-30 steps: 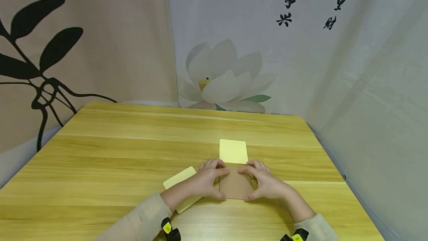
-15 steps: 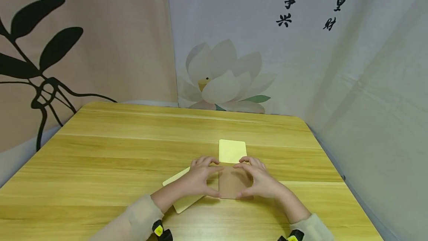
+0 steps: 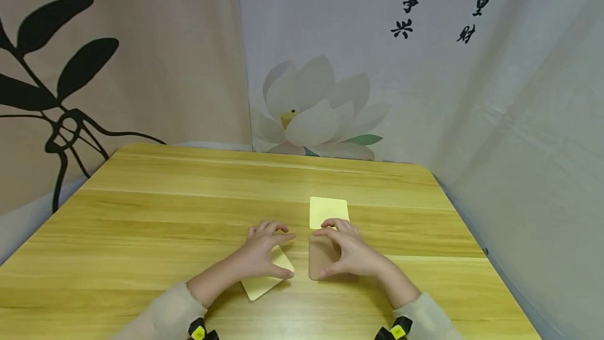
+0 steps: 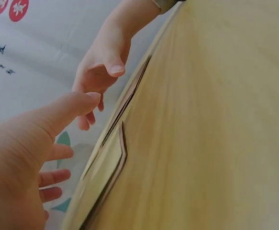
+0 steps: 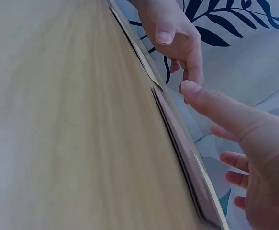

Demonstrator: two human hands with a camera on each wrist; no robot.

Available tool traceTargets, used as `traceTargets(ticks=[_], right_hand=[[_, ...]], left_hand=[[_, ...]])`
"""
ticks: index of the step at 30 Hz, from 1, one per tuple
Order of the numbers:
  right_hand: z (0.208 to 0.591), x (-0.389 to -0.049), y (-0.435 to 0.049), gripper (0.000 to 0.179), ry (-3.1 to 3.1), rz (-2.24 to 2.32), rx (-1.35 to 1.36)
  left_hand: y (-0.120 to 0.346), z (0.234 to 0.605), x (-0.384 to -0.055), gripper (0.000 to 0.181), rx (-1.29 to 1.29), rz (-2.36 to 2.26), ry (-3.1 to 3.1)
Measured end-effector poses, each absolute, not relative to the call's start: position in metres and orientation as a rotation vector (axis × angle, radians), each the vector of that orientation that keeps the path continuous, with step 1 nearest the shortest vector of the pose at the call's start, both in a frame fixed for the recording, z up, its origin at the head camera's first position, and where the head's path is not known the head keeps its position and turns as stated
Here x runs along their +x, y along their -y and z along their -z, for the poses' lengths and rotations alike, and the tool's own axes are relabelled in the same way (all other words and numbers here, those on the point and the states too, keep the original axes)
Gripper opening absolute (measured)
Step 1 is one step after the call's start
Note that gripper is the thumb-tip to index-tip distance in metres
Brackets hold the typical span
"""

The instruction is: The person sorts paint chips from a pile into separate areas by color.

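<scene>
Three thin, flat square boards with rounded corners lie on the table. Pale yellow covers the far board (image 3: 329,210), while the one just in front of it is a brown board (image 3: 315,256). To the left, another yellow board (image 3: 260,285) lies turned at an angle, partly hidden. Over it is my left hand (image 3: 259,253), thumb and fingers spread apart, holding nothing. My right hand (image 3: 351,253) is above the brown board, its fingers likewise apart with nothing between them. Both wrist views show the hands raised off the boards, thumbs extended.
The wooden table (image 3: 165,214) extends around the boards on all sides. Behind it hang a beige curtain (image 3: 179,56) with dark leaves and a pale cloth (image 3: 330,14) with a lotus and black characters.
Both hands have moved left: the left one from beside the brown board to over the angled yellow board, the right one across the brown board. The boards look unmoved.
</scene>
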State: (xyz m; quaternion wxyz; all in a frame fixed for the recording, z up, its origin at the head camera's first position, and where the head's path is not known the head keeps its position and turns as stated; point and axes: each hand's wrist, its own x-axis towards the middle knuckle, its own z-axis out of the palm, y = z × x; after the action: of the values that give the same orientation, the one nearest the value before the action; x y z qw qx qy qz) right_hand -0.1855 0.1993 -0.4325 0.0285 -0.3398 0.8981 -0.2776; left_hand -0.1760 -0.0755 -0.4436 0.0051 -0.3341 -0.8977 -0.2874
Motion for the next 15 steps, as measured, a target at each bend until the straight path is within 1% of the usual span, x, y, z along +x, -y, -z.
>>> traceTargets(ticks=[8, 15], right_hand=[[0.431, -0.192, -0.177, 0.083, -2.710, 0.815, -1.109], [0.429, -0.196, -0.159, 0.087, -2.667, 0.759, -1.166]], left_hand=[[0.097, 0.443, -0.167, 0.085, -0.996, 0.825, 2.805], [0.111, 0.443, -0.159, 0.091, -0.932, 0.765, 2.837]])
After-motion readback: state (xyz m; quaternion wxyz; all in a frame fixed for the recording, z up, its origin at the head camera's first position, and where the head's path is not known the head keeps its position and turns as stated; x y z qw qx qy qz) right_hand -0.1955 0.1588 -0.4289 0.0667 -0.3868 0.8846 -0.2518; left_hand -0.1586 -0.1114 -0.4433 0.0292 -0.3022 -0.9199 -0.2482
